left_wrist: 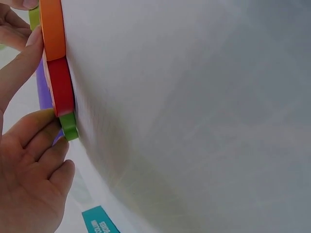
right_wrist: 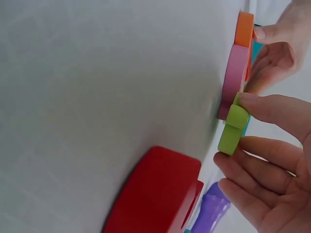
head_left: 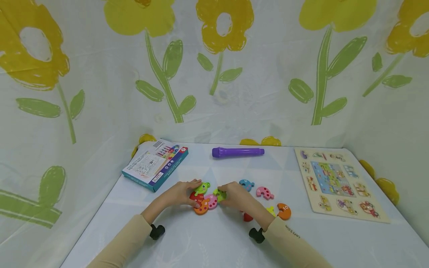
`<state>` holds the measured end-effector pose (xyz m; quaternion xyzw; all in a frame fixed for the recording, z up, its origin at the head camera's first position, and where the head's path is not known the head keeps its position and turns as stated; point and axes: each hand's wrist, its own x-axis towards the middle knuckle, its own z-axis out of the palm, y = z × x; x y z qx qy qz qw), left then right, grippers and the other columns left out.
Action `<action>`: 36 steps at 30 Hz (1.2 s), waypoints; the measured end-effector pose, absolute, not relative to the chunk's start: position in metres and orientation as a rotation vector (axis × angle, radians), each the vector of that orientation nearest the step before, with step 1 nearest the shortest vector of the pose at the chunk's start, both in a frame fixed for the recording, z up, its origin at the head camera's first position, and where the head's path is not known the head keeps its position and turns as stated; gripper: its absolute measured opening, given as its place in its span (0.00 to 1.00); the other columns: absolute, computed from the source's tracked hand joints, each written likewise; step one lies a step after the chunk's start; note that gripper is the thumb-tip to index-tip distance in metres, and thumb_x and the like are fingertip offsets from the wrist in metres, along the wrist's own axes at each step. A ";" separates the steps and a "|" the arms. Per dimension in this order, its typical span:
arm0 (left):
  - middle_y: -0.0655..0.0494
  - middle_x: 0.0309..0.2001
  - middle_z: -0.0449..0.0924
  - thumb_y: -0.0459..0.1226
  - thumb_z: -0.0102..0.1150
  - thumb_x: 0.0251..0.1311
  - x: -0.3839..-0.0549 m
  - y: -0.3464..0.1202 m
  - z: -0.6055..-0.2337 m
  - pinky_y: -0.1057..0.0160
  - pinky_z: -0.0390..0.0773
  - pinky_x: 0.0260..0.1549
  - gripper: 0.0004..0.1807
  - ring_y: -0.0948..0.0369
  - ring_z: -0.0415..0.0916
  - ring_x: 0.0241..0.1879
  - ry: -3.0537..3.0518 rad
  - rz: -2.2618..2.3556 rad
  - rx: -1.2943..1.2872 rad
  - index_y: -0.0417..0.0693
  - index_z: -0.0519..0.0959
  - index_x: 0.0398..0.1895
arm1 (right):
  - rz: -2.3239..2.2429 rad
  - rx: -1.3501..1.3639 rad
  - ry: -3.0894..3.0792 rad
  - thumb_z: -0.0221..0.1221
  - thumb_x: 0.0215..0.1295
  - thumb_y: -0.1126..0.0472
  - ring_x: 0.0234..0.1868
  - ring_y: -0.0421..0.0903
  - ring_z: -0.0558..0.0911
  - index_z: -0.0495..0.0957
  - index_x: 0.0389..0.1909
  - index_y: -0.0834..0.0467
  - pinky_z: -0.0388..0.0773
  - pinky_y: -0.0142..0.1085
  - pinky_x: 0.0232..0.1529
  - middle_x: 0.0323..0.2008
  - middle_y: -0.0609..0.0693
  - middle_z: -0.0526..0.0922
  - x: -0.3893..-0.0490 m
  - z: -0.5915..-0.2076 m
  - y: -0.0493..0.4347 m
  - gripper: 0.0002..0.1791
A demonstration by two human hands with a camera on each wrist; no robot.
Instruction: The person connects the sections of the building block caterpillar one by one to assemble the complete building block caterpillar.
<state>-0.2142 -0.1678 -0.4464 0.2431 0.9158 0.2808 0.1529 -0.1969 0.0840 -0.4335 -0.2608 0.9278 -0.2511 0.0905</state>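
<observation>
On the white table, a green caterpillar-head piece, a red piece, an orange piece and a pink piece lie joined in a curving row of puzzle pieces. My left hand holds this row, its thumb on the orange piece and its fingers by the red piece and green head. At the pink end, my right hand pinches a light green puzzle piece between thumb and fingers. That piece sits right against the pink one, slightly tilted in the right wrist view.
Loose blue, pink, orange, yellow and red pieces lie around the right forearm. A purple tube lies behind. A flat box is at back left, a wooden picture board at right.
</observation>
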 end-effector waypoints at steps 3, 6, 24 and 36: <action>0.49 0.72 0.59 0.49 0.73 0.50 -0.214 -0.168 -0.446 0.43 0.60 0.64 0.44 0.49 0.52 0.72 2.630 0.804 0.706 0.50 0.65 0.71 | -0.736 -0.818 2.780 0.71 0.54 0.61 0.52 0.51 0.81 0.79 0.55 0.65 0.79 0.41 0.51 0.51 0.58 0.82 -0.196 -0.435 0.084 0.26; 0.49 0.71 0.59 0.48 0.73 0.49 -0.214 -0.167 -0.445 0.43 0.59 0.65 0.44 0.49 0.53 0.72 2.629 0.815 0.710 0.49 0.66 0.70 | -0.724 -0.851 2.797 0.71 0.54 0.61 0.52 0.52 0.81 0.79 0.54 0.65 0.79 0.41 0.51 0.51 0.59 0.82 -0.196 -0.437 0.083 0.26; 0.49 0.71 0.60 0.48 0.73 0.48 -0.213 -0.168 -0.444 0.44 0.60 0.65 0.44 0.50 0.53 0.72 2.616 0.843 0.712 0.48 0.66 0.70 | -0.620 -0.833 2.812 0.72 0.53 0.56 0.53 0.51 0.81 0.79 0.55 0.64 0.79 0.40 0.52 0.51 0.57 0.83 -0.195 -0.438 0.080 0.28; 0.49 0.71 0.60 0.48 0.73 0.48 -0.212 -0.169 -0.446 0.44 0.60 0.65 0.44 0.49 0.53 0.72 2.604 0.867 0.710 0.48 0.66 0.70 | -0.626 -0.796 2.806 0.71 0.54 0.55 0.55 0.53 0.79 0.79 0.56 0.62 0.78 0.42 0.52 0.52 0.54 0.82 -0.194 -0.433 0.085 0.29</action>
